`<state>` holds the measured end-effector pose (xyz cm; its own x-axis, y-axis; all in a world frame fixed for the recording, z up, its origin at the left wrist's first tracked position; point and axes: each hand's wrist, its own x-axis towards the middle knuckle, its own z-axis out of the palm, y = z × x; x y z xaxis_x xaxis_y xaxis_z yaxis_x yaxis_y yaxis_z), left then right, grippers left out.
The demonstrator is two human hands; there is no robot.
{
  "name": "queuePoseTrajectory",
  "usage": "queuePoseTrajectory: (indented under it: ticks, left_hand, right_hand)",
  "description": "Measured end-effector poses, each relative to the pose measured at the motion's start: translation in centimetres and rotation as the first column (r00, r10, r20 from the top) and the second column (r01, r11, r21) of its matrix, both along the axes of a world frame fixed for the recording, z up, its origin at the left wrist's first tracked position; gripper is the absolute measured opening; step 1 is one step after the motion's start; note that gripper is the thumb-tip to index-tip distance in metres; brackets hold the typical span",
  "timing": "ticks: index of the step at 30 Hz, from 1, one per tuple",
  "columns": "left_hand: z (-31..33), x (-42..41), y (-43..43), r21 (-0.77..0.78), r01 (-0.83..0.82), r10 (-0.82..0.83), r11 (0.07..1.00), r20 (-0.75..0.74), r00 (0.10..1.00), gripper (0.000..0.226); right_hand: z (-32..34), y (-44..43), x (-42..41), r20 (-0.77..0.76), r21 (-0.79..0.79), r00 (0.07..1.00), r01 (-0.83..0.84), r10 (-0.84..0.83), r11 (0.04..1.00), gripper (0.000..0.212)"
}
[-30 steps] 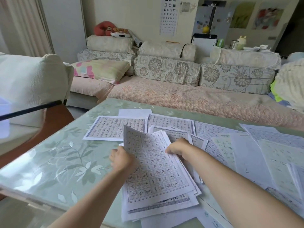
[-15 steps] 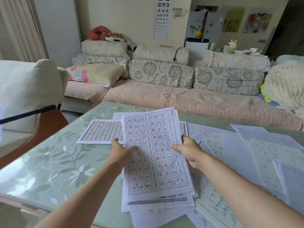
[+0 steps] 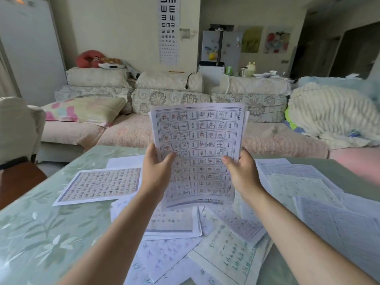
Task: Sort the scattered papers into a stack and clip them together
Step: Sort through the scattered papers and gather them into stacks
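Observation:
I hold a small stack of papers (image 3: 198, 153) upright above the table, its front sheet printed with a grid of characters. My left hand (image 3: 157, 168) grips the stack's left edge, thumb on the front. My right hand (image 3: 239, 171) grips the right edge the same way. Several loose printed sheets (image 3: 232, 249) lie scattered and overlapping on the table beneath and to the right. One sheet (image 3: 100, 185) lies apart at the left. No clip is in view.
The table (image 3: 37, 229) has a pale green leaf-patterned glass top. A sofa (image 3: 127, 132) with cushions runs behind its far edge. A wooden chair (image 3: 18, 179) and a cream armchair (image 3: 18, 124) stand at the left.
Both hands have lifted the gathered sheets off the table and stood them upright in front of me. The view has tilted up.

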<state>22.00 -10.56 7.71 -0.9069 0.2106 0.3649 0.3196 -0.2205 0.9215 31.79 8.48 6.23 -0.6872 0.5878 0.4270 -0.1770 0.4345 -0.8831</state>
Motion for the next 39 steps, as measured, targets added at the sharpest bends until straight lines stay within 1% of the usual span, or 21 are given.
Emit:
queuePoseTrajectory:
  ticks: [2,3,6,8,10,12,14,16,20,24,28,31,33,34,35,36,37,38,39]
  left_hand:
    - [-0.1,0.6,1.1,-0.015,0.002,-0.002,1.000,-0.018,1.000,0.033]
    - [-0.3,0.9,1.5,-0.038,0.005,-0.005,0.999,-0.009,1.000,0.031]
    - [-1.3,1.5,2.4,-0.105,0.011,-0.010,0.994,0.010,1.000,0.025]
    - [-1.5,1.7,2.5,-0.149,0.010,-0.010,0.989,-0.002,1.000,0.025]
    - [-1.6,1.6,2.6,-0.155,0.003,-0.004,0.988,-0.009,1.000,0.026]
    - [-1.9,1.6,2.6,-0.168,-0.015,0.013,0.986,-0.013,1.000,0.025]
    - [-2.5,1.8,2.7,-0.202,-0.005,0.001,0.979,-0.019,1.000,0.024]
    - [-3.1,2.2,2.9,-0.227,0.002,-0.008,0.974,-0.028,1.000,0.026]
    - [-2.9,2.3,3.8,-0.209,0.002,-0.008,0.978,-0.031,0.999,0.024]
    - [-3.8,2.6,5.2,-0.272,0.031,-0.026,0.962,0.020,0.999,0.021]
    - [-2.7,3.5,7.5,-0.310,0.020,-0.025,0.951,-0.011,1.000,0.016]
    - [-2.1,4.4,9.7,-0.430,0.091,-0.102,0.898,0.000,0.995,0.014]
    - [-1.8,5.4,11.2,-0.533,0.158,-0.170,0.831,0.027,0.985,0.009]
    - [-1.7,6.0,12.0,-0.574,0.188,-0.201,0.797,0.042,0.979,0.013]
    - [-1.8,6.7,12.9,-0.596,0.221,-0.231,0.772,0.060,0.971,0.016]
    - [-2.0,7.6,13.9,-0.607,0.254,-0.263,0.753,0.076,0.962,0.013]
    - [-2.2,8.7,14.9,-0.621,0.285,-0.300,0.730,0.083,0.950,0.005]
    - [-2.5,9.7,16.0,-0.635,0.309,-0.330,0.708,0.088,0.940,0.009]
    - [-2.8,10.8,17.2,-0.637,0.329,-0.345,0.697,0.104,0.933,0.017]
  right_hand:
    - [-0.2,0.7,0.7,0.014,-0.018,1.000,0.012,-0.011,1.000,0.044]
    - [-0.6,1.2,1.1,0.029,-0.038,1.000,0.005,-0.004,0.999,0.048]
    - [-1.9,2.1,1.9,0.085,-0.068,0.996,0.008,-0.003,0.998,0.035]
    - [-1.9,2.7,2.2,0.098,-0.081,0.995,0.023,-0.015,0.996,0.031]
    - [-1.7,3.1,2.3,0.095,-0.122,0.995,0.034,-0.023,0.992,0.030]
    - [-2.0,3.0,2.3,0.127,-0.144,0.992,0.038,-0.019,0.989,0.030]
    - [-2.8,2.4,2.5,0.214,-0.100,0.976,-0.008,0.030,0.995,0.031]
    - [-3.5,2.1,2.5,0.254,-0.073,0.966,-0.020,0.038,0.997,0.033]
    - [-3.0,2.3,2.7,0.188,-0.092,0.982,0.031,-0.013,0.995,0.036]
    - [-4.0,2.3,3.9,0.295,-0.001,0.955,0.021,-0.020,1.000,0.035]
    - [-2.5,4.6,5.7,0.251,-0.010,0.966,0.074,-0.069,0.997,0.031]
    - [-1.4,7.1,8.0,0.255,-0.045,0.959,0.140,-0.124,0.989,0.033]
    - [-1.3,9.0,9.8,0.283,-0.070,0.944,0.198,-0.171,0.978,0.032]
    - [-1.3,10.1,10.8,0.295,-0.089,0.935,0.230,-0.195,0.969,0.029]
    - [-1.4,11.0,11.7,0.313,-0.110,0.924,0.263,-0.218,0.958,0.025]
    - [-1.7,12.0,12.7,0.337,-0.136,0.912,0.291,-0.233,0.947,0.025]
    - [-2.1,13.0,13.7,0.366,-0.162,0.899,0.316,-0.241,0.935,0.027]
    - [-2.7,14.0,14.7,0.403,-0.182,0.882,0.340,-0.245,0.923,0.029]
    - [-3.3,14.9,15.7,0.443,-0.192,0.862,0.362,-0.249,0.912,0.030]
